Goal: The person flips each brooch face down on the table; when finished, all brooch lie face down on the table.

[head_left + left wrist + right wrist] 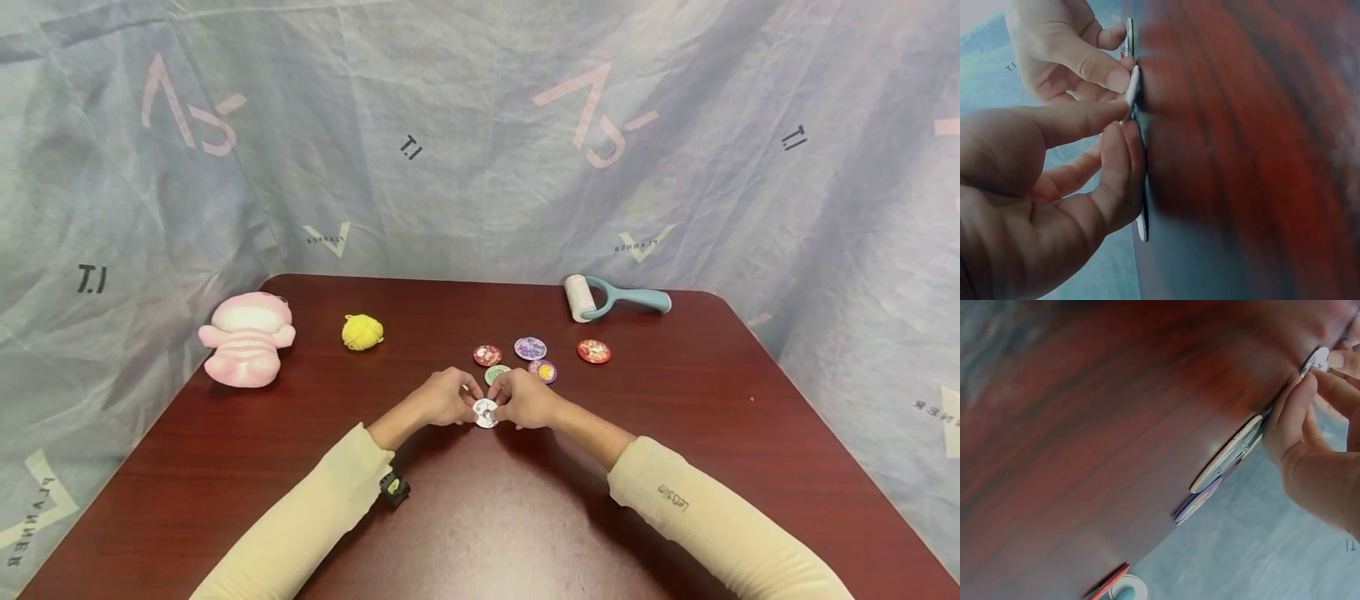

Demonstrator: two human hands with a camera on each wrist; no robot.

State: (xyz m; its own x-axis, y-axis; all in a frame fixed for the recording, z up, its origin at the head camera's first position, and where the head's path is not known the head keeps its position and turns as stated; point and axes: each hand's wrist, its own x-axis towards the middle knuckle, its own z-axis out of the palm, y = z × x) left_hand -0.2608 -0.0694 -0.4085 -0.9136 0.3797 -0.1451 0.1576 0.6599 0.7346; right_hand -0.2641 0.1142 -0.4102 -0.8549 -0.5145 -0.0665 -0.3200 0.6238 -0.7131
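A small round white badge point(486, 413) with dark print is held low over the table at the middle of the head view. My left hand point(448, 397) pinches its left edge between thumb and fingers, while the right hand point(531, 400) pinches the opposite edge. In the left wrist view the badge point(1133, 87) appears nearly edge-on between the fingertips of both hands. Just beyond the hands lies a green badge point(496, 376), partly covered by the right hand. Around it lie a red badge point(487, 356), a purple badge point(530, 348) and a purple-rimmed yellow badge point(543, 371).
Farther right on the dark red table point(675, 417) lies a red-orange badge point(594, 352). A lint roller point(618, 298) with a blue handle rests behind it. Yellow yarn point(362, 332) and a pink plush toy point(250, 340) sit at left. Grey cloth point(480, 125) hangs around the table.
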